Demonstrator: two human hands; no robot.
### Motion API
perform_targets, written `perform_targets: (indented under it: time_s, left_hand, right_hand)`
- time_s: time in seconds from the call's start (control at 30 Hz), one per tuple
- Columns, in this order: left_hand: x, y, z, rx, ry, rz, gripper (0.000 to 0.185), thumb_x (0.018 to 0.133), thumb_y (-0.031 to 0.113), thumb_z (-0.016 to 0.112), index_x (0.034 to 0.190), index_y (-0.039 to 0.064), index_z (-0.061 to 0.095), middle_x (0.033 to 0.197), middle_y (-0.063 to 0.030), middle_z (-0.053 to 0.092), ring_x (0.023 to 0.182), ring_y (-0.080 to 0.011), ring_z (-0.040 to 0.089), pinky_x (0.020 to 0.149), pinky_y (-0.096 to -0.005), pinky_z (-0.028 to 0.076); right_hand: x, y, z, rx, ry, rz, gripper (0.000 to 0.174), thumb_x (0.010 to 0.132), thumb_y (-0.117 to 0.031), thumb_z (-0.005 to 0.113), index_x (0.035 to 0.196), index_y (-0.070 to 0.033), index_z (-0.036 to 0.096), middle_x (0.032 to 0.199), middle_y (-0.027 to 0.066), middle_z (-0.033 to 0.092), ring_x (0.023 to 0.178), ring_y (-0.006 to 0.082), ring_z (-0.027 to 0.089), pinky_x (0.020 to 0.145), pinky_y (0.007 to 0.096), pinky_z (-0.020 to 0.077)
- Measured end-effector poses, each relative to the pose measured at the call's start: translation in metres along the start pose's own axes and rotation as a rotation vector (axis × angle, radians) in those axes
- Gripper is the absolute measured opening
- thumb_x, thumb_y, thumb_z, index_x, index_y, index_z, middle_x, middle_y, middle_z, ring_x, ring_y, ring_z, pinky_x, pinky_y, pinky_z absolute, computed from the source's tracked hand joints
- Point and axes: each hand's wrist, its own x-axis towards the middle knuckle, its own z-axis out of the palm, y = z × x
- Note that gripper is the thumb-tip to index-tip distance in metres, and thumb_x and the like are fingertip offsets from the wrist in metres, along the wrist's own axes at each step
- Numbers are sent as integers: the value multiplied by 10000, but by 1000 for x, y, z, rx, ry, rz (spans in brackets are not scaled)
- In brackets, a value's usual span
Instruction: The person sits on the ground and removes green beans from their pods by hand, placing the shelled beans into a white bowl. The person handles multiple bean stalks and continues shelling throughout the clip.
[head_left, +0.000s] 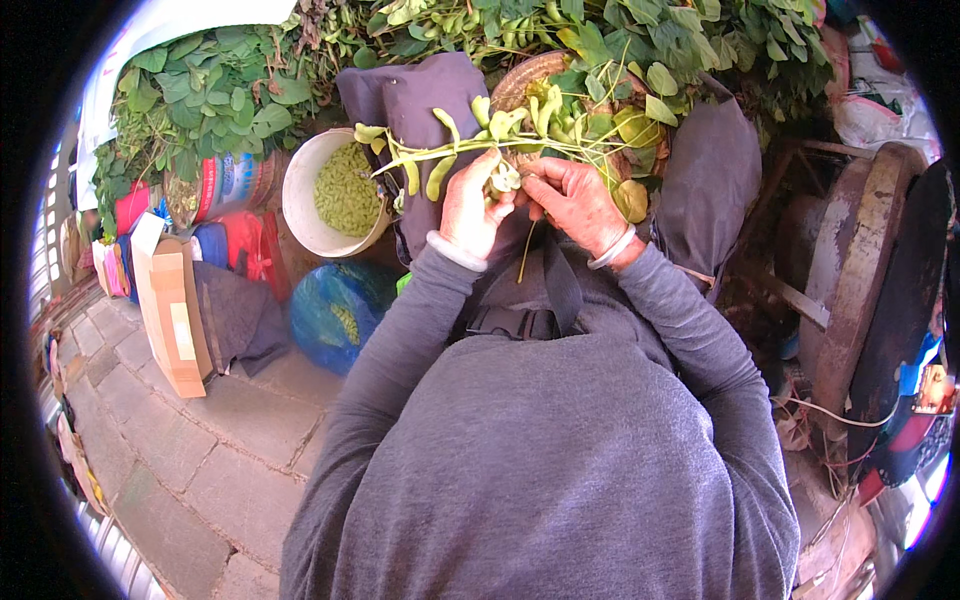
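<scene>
My left hand (472, 206) pinches a pale, opened soybean pod (504, 178) between thumb and fingers. The fingertips of my right hand (579, 201) close on the same pod's right edge, partly hiding it. A cut soybean stem (442, 150) with several plump green pods lies crosswise just beyond both hands, above my lap. A thin yellow stalk (527, 255) hangs down between my wrists. To the left of my leg, a white bucket (298, 195) holds many shelled green soybeans (346, 191). Beyond my hands, a round woven basket (525, 79) carries leaves and stems.
Heaped leafy soybean plants (217, 82) line the far side. Left stand a blue plastic bag (315, 307), an upright cardboard box (169, 315) and a printed tub (225, 184) on stone paving (247, 420). At right is a rusty round metal piece (855, 277), with a white cable (847, 421) near it.
</scene>
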Motion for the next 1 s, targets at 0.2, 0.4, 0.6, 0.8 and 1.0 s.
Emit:
perform_targets:
  time_s: [0.2, 0.4, 0.6, 0.8, 1.0]
  left_hand:
    - [3, 1, -7, -131, -63, -73, 209, 921, 225, 452, 922, 26, 517, 713, 4, 467, 569, -68, 400, 453, -175, 302]
    - [9, 6, -21, -163, -333, -165, 202, 926, 183, 436, 968, -2, 504, 758, -1, 447, 609, -58, 392, 468, -162, 296]
    - [-1, 18, -10, -110, -284, -208, 245, 919, 186, 442, 1045, -17, 499, 781, -18, 481, 615, -77, 401, 476, -162, 312]
    - [4, 8, -19, -143, -282, -181, 225, 876, 213, 465, 970, 13, 506, 759, -19, 452, 606, -75, 393, 442, -164, 308]
    - [3, 16, -33, -314, -451, -452, 222, 880, 241, 424, 938, 38, 494, 820, -37, 432, 635, -83, 391, 441, -162, 319]
  right_hand:
    - [15, -11, -4, -270, 161, -125, 217, 846, -199, 584, 798, 8, 628, 637, 4, 568, 557, 62, 490, 515, 224, 398]
    - [89, 5, -18, -807, 208, -288, 299, 784, -236, 615, 894, 42, 620, 736, 169, 628, 637, 230, 603, 599, 314, 460]
    - [83, -5, -18, -492, 112, -227, 263, 788, -241, 660, 792, 15, 602, 624, 9, 544, 580, 64, 443, 528, 256, 397]
    - [67, 4, -21, -290, 200, -186, 132, 793, -121, 673, 780, -9, 603, 665, -56, 546, 606, 21, 434, 523, 196, 365]
    - [64, -7, -3, 40, 352, -197, 135, 747, -63, 704, 698, -25, 584, 627, -75, 502, 573, 33, 390, 497, 221, 353]
